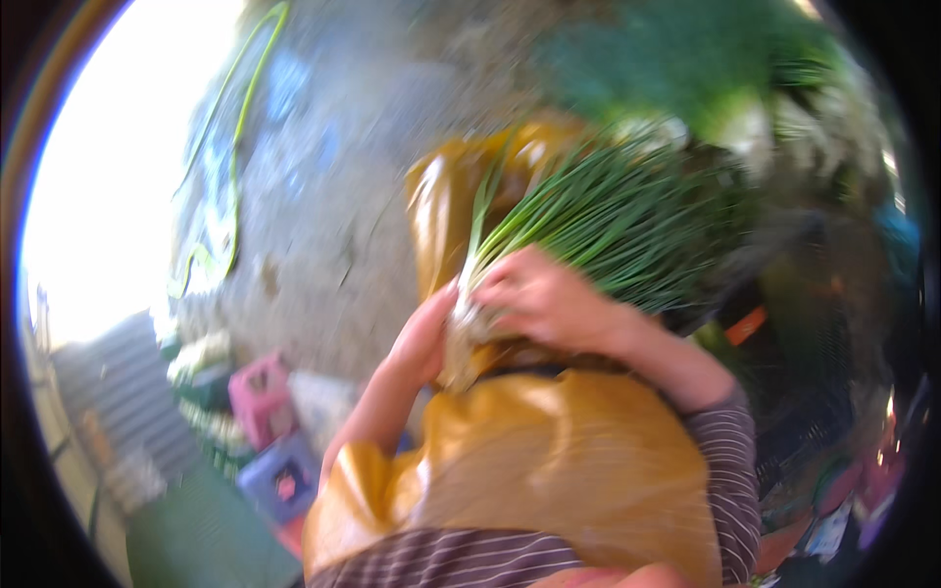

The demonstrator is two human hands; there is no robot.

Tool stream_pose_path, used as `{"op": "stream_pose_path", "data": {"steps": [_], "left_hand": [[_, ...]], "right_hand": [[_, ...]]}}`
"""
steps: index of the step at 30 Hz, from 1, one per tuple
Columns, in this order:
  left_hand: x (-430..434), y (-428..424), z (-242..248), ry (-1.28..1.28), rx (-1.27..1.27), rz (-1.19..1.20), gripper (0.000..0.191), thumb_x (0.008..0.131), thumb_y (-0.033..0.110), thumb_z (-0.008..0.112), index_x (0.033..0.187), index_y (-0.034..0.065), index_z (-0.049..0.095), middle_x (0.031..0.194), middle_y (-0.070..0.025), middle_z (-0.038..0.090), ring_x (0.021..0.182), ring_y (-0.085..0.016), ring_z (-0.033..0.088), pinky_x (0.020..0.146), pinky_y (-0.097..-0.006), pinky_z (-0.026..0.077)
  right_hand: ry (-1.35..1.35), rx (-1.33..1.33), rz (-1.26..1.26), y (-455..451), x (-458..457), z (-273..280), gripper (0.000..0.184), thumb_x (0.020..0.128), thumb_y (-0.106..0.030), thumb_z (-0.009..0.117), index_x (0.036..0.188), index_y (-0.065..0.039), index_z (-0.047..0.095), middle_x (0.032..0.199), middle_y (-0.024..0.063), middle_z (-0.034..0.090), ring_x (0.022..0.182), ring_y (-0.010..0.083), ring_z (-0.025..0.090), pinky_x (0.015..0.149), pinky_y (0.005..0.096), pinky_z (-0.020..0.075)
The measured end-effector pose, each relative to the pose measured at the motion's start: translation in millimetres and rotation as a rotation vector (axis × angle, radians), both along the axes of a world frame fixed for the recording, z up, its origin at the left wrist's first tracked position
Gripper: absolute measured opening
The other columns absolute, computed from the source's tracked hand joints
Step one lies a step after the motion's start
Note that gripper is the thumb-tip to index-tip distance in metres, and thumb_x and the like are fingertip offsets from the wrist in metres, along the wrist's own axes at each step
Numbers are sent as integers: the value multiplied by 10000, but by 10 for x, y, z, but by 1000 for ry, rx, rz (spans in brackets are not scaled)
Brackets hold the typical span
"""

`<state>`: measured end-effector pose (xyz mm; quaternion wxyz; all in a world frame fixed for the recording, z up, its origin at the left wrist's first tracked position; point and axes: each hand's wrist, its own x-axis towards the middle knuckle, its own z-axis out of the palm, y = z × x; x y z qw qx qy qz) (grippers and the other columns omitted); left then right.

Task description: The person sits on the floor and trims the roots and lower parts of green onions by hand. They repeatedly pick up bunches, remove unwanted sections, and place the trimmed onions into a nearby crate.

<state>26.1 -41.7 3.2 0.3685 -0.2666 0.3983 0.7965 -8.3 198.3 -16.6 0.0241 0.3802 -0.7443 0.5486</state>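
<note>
A bunch of green onions [617,213] lies across my lap, its long leaves fanning to the upper right. Its pale root ends [467,323] sit between my two hands. My right hand [544,298] is curled around the stems just above the roots, slightly blurred. From the other side, my left hand [425,334] grips the white ends, thumb along the outermost stem. A glossy mustard-yellow apron [566,448] covers my front and knees beneath the bunch.
More green onions [735,125] lie blurred at the upper right. A yellow-green hose [237,140] loops over the concrete floor [309,220]. Pink [263,397] and blue [278,478] plastic stools stand at lower left, near wrapped green-and-white bundles [202,360]. Dark, indistinct items fill the right side.
</note>
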Motion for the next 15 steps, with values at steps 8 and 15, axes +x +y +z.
{"op": "stream_pose_path", "data": {"steps": [8, 15], "left_hand": [[51, 84, 195, 357, -309, -286, 557, 960, 135, 677, 1456, 42, 441, 1293, -50, 602, 1161, -166, 600, 995, -343, 510], [-453, 392, 271, 311, -255, -164, 343, 968, 70, 613, 1295, -11, 552, 1141, -164, 679, 930, -271, 711, 740, -385, 618]], "right_hand": [[86, -109, -16, -282, 51, -361, 115, 921, -185, 667, 973, -83, 660, 981, 87, 659, 933, 310, 622, 827, 410, 532], [-215, -259, -431, 573, -64, 130, 32, 980, -100, 662, 977, -70, 652, 967, 49, 675, 889, 176, 656, 810, 310, 523]]}}
